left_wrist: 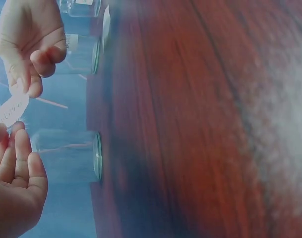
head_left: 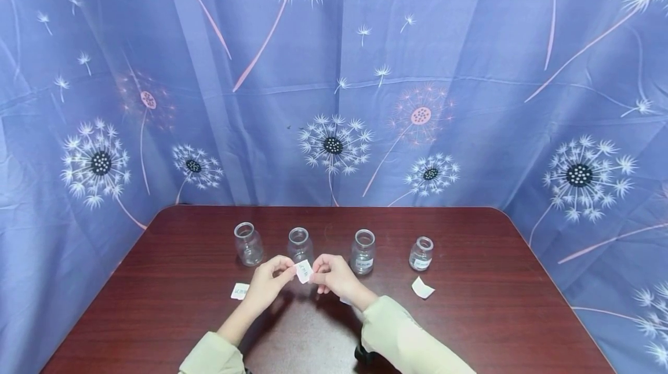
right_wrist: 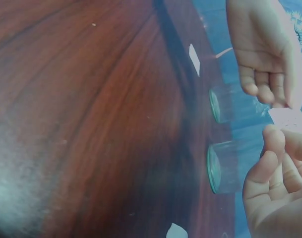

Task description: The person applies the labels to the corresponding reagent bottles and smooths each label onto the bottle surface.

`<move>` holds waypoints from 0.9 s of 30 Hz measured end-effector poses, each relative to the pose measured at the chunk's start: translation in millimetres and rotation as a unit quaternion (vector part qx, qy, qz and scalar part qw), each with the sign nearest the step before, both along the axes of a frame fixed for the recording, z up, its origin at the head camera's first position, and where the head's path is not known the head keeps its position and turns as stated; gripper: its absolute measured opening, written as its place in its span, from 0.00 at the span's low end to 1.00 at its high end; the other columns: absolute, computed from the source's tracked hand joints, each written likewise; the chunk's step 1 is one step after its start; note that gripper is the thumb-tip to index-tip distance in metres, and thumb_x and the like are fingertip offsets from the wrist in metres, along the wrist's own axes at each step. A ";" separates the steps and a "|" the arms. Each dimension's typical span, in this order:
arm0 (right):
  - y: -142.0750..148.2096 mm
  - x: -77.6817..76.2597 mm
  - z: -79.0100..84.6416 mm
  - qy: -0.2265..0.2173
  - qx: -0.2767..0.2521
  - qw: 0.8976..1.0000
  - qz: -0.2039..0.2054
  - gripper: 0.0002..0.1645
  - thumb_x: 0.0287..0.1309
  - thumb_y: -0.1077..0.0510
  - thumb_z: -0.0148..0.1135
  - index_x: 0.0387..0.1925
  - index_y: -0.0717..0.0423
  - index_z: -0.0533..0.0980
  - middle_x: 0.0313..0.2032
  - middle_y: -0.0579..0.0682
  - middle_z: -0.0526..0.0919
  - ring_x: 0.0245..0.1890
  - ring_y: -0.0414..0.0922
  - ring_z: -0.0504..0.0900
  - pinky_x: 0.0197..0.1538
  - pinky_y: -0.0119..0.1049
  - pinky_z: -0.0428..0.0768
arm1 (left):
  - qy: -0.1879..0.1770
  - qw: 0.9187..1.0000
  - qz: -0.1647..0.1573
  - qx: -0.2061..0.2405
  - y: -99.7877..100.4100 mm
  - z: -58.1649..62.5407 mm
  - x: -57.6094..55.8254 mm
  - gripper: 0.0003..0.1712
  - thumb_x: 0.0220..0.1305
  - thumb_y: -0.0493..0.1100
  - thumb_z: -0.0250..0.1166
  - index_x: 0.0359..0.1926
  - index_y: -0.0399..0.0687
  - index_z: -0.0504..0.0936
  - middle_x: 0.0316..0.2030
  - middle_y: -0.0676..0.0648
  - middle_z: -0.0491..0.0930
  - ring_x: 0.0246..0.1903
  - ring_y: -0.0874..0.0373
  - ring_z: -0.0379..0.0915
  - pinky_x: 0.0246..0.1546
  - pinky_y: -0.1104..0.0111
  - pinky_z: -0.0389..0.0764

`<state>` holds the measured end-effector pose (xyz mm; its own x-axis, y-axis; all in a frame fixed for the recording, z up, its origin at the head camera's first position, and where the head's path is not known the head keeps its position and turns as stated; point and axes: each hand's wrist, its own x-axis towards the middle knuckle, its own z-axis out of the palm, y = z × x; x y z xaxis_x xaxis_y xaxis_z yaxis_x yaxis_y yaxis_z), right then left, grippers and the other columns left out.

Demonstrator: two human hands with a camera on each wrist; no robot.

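Between the fingertips of my left hand [head_left: 267,286] and right hand [head_left: 336,276] is a small white label [head_left: 304,271] with printed dark characters. Each hand pinches one side of it. Right behind it stands a clear glass jar [head_left: 300,240], its lower part covered by the label and hands. In the left wrist view, the right hand [left_wrist: 34,42] grips the label's upper end, and the left hand [left_wrist: 17,183] holds its lower end. The right wrist view shows the label [right_wrist: 289,119] between both hands, over the background cloth.
An unlabelled glass jar [head_left: 249,246] stands left; labelled jars, one tall [head_left: 362,255] and one small [head_left: 421,255], stand right. Another printed label [head_left: 240,291] lies by the left hand, a curled white paper [head_left: 422,288] before the small jar. Behind the table hangs a blue curtain [head_left: 334,61].
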<state>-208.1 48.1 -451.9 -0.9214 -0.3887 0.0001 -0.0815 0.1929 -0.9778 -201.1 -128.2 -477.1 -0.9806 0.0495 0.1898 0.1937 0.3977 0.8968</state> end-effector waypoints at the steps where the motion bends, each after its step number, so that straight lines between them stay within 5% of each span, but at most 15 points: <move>1: 0.2 2.3 2.9 -0.007 -0.003 1.000 0.003 0.07 0.43 0.72 0.57 0.27 0.73 0.68 0.14 0.45 0.73 0.11 0.37 0.69 0.16 0.28 0.68 | -0.001 1.000 0.000 0.005 0.5 0.6 0.3 0.03 0.52 0.37 0.62 0.28 0.43 0.76 0.24 0.44 0.80 0.23 0.66 0.74 0.29 0.75 0.73; 4: 1.0 6.9 8.9 -0.013 -0.012 1.000 0.004 0.09 0.44 0.72 0.57 0.29 0.75 0.68 0.16 0.46 0.73 0.12 0.38 0.70 0.17 0.27 0.68 | 0.006 1.000 0.006 0.005 1.6 2.2 1.2 0.03 0.52 0.37 0.62 0.28 0.42 0.76 0.23 0.45 0.80 0.23 0.65 0.74 0.28 0.75 0.73; 11: 3.8 6.8 13.8 0.055 -0.020 0.998 -0.018 0.12 0.44 0.73 0.56 0.35 0.73 0.71 0.26 0.69 0.76 0.16 0.37 0.68 0.19 0.25 0.67 | 0.038 0.997 0.040 -0.050 2.2 1.7 1.5 0.03 0.50 0.37 0.63 0.27 0.45 0.77 0.22 0.51 0.80 0.23 0.68 0.71 0.28 0.75 0.72; 19: 2.7 11.3 21.4 0.158 0.039 0.986 -0.027 0.13 0.41 0.73 0.58 0.35 0.69 0.75 0.25 0.62 0.79 0.22 0.37 0.70 0.26 0.25 0.68 | 0.046 0.996 0.033 -0.066 5.2 3.0 3.2 0.03 0.50 0.37 0.63 0.26 0.48 0.76 0.21 0.53 0.79 0.22 0.68 0.70 0.27 0.75 0.72; 27: 2.4 -2.3 -5.0 0.159 0.057 0.985 -0.035 0.10 0.42 0.70 0.61 0.33 0.63 0.76 0.24 0.55 0.79 0.21 0.33 0.68 0.26 0.25 0.68 | 0.059 0.994 0.020 -0.086 7.3 2.0 4.7 0.04 0.51 0.37 0.63 0.25 0.49 0.76 0.21 0.54 0.79 0.23 0.68 0.72 0.28 0.75 0.73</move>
<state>-210.4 50.5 -456.9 -0.9066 -0.3383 0.2523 -0.3619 0.3155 -0.8772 -196.4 -120.9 -475.1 -0.9538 0.0530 0.2958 0.2748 0.5523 0.7870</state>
